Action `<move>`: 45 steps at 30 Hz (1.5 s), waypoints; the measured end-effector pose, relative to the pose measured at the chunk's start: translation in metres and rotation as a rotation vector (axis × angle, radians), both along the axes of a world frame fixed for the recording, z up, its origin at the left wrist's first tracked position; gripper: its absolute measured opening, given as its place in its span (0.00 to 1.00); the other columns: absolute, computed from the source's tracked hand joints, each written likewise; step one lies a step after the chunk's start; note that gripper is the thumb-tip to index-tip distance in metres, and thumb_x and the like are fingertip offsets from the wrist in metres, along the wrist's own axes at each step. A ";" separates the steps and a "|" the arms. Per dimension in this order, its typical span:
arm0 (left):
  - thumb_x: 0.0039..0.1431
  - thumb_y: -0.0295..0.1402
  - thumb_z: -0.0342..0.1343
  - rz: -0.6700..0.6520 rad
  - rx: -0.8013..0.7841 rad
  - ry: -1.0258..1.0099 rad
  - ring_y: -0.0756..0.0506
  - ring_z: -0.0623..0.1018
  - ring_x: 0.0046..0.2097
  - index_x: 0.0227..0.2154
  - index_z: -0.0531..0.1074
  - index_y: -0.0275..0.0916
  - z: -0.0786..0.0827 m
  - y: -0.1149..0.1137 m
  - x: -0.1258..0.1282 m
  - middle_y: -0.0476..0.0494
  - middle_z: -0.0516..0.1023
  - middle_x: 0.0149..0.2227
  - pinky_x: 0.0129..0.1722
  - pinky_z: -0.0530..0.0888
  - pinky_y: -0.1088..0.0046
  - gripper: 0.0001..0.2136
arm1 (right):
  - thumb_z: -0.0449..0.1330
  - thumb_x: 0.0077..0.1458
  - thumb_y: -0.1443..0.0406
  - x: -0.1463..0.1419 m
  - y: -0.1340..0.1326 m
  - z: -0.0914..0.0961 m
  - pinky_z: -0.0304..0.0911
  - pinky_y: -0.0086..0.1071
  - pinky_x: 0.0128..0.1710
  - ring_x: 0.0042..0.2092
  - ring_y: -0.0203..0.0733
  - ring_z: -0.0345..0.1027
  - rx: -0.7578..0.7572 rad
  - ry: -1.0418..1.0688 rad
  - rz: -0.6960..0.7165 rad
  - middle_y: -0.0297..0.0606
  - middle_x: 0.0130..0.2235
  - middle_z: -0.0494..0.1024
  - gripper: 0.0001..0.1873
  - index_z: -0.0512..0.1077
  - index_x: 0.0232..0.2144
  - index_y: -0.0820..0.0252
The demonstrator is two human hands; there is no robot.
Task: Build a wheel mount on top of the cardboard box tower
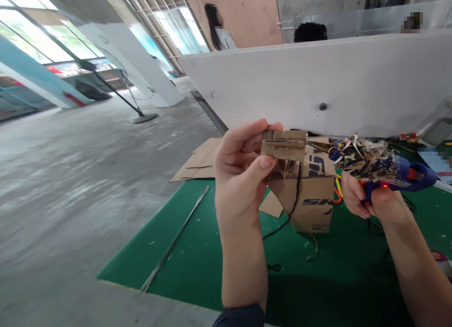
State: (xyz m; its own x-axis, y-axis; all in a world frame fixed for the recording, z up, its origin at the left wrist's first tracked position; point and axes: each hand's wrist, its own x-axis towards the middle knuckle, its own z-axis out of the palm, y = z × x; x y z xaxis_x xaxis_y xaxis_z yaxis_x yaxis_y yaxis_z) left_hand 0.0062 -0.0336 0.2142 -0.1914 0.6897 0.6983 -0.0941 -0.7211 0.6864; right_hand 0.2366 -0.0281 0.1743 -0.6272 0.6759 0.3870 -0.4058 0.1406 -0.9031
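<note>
My left hand (243, 171) pinches a small folded cardboard piece (284, 145) between thumb and fingers, held up in front of me. A line of what looks like glue runs along its face. My right hand (370, 197) grips a blue hot glue gun (402, 176), whose red light is lit. Scraps and strings of dried glue cover the gun's front, and its nozzle points left, close to the piece's right end; I cannot tell whether they touch. Behind them a cardboard box (312, 204) with dark blue print stands on the green table, a black cord (297, 195) hanging down it.
Flat cardboard sheets (199, 159) lie at the table's far left edge. A bundle of thin wires (176, 237) rests on the green tabletop (141, 251). A white partition (282, 86) stands behind, with people beyond it.
</note>
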 end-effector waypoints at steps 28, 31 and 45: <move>0.51 0.47 0.70 0.024 0.010 -0.002 0.39 0.80 0.55 0.45 0.78 0.59 0.001 -0.003 0.002 0.53 0.83 0.47 0.54 0.82 0.57 0.18 | 0.58 0.50 0.34 0.004 -0.001 -0.005 0.46 0.29 0.16 0.17 0.29 0.48 0.045 -0.105 -0.002 0.27 0.21 0.62 0.33 0.63 0.21 0.56; 0.52 0.45 0.70 0.014 0.026 -0.022 0.41 0.81 0.54 0.45 0.79 0.57 0.002 -0.002 0.003 0.52 0.83 0.47 0.52 0.82 0.61 0.17 | 0.58 0.50 0.33 0.005 -0.001 -0.007 0.46 0.29 0.15 0.16 0.29 0.49 0.029 -0.118 -0.018 0.27 0.21 0.62 0.33 0.63 0.21 0.56; 0.54 0.42 0.69 -0.047 0.047 -0.059 0.46 0.82 0.50 0.45 0.80 0.55 0.004 -0.004 0.006 0.54 0.83 0.47 0.51 0.82 0.68 0.14 | 0.58 0.53 0.35 0.006 0.000 -0.007 0.48 0.28 0.15 0.17 0.28 0.49 0.062 -0.112 0.013 0.27 0.22 0.63 0.31 0.63 0.23 0.56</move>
